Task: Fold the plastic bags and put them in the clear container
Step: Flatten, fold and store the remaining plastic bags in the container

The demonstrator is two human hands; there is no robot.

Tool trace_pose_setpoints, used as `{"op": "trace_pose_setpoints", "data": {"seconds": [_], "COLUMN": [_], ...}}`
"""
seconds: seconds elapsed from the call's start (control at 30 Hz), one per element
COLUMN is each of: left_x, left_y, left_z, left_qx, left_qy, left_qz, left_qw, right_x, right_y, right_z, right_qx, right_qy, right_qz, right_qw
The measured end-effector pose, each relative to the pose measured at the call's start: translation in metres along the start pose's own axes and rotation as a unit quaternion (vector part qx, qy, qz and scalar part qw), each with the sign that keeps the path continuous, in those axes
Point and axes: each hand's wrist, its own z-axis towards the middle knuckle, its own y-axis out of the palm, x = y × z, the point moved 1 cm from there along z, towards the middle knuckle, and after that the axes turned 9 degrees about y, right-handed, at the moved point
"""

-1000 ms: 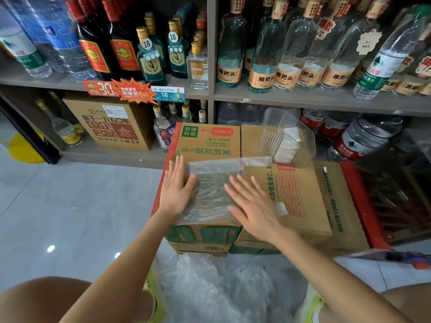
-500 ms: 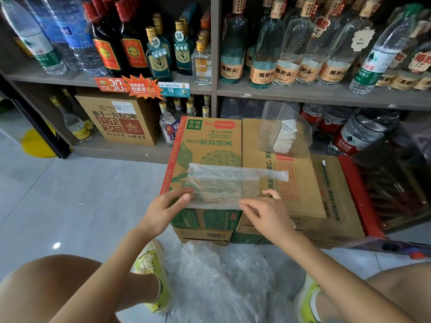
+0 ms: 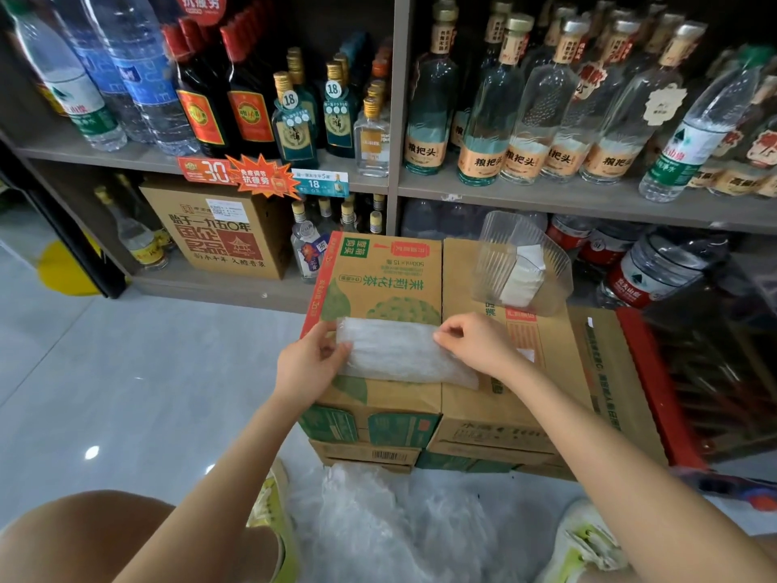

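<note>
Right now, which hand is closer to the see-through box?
The right hand. It pinches the right end of the folded plastic bag, just in front of the clear container. The left hand grips the bag's left end, farther off to the left.

One head-worn camera (wide-angle) looks forward and down, close over cartons.
</note>
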Motion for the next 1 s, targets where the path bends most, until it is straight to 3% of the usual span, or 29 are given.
{"op": "trace_pose_setpoints", "data": {"seconds": [0.2, 0.33, 0.47, 0.77, 0.93, 1.0], "left_x": [0.001, 0.005, 0.014, 0.017, 0.016, 0.016], "left_y": [0.008, 0.015, 0.033, 0.052, 0.055, 0.056], "left_z": [0.008, 0.003, 0.001, 0.000, 0.000, 0.001], "left_qx": [0.036, 0.118, 0.018, -0.073, -0.102, -0.101], "left_qy": [0.024, 0.169, 0.266, 0.240, 0.229, 0.234], "left_qz": [0.069, 0.205, 0.169, 0.174, 0.204, 0.210], "left_qw": [0.997, 0.957, 0.949, 0.952, 0.946, 0.944], "right_x": [0.003, 0.004, 0.005, 0.009, 0.001, -0.015], "right_y": [0.004, 0.003, 0.003, 0.000, -0.002, 0.013], "right_z": [0.015, 0.015, 0.016, 0.013, -0.006, -0.014], "right_qx": [-0.015, -0.023, -0.023, -0.024, 0.149, 0.149], "right_qy": [0.029, 0.018, 0.008, 0.015, -0.021, -0.063], "right_qz": [-0.043, -0.043, -0.036, -0.010, -0.153, -0.127], "right_qw": [0.999, 0.999, 0.999, 1.000, 0.977, 0.979]}}
